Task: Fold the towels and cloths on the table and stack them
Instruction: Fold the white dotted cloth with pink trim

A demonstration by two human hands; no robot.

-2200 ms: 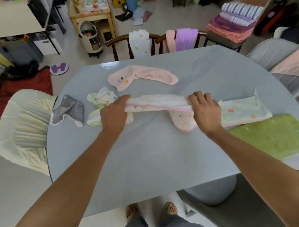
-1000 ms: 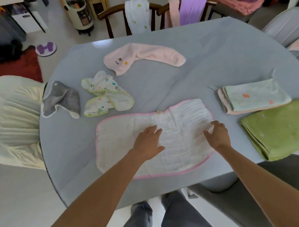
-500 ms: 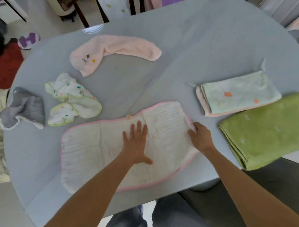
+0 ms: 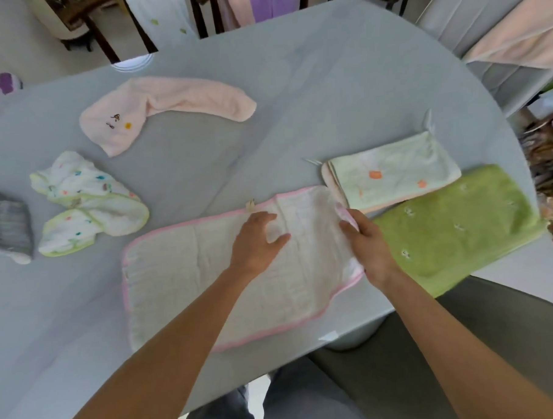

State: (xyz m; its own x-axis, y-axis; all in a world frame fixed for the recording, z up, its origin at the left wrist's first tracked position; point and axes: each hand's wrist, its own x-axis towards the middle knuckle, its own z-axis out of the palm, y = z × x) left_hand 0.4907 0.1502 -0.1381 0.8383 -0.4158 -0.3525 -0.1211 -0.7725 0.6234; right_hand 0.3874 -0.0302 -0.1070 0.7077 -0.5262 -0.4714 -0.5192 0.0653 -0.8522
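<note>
A white muslin cloth with a pink hem [image 4: 189,267] lies spread on the grey table [image 4: 311,90] near its front edge. My left hand [image 4: 257,241] presses flat on the cloth's middle. My right hand [image 4: 365,240] pinches the cloth's right edge and lifts it a little. To the right lie a folded pale green cloth with orange spots [image 4: 394,172] and a folded green towel [image 4: 456,226]. Unfolded at the left and back lie a pink towel [image 4: 169,103], a white cloth with coloured dots [image 4: 88,201] and a grey cloth [image 4: 6,227].
Wooden chairs [image 4: 203,13] draped with white, pink and purple cloths stand behind the table. A grey chair [image 4: 469,17] with a pink towel [image 4: 521,43] over it is at the back right. A grey seat [image 4: 465,343] is at the front right.
I drew the pink-hemmed cloth toward me and spread it flat. My left hand stays pressed on its middle; my right hand has now taken hold of the right edge and raised it.
</note>
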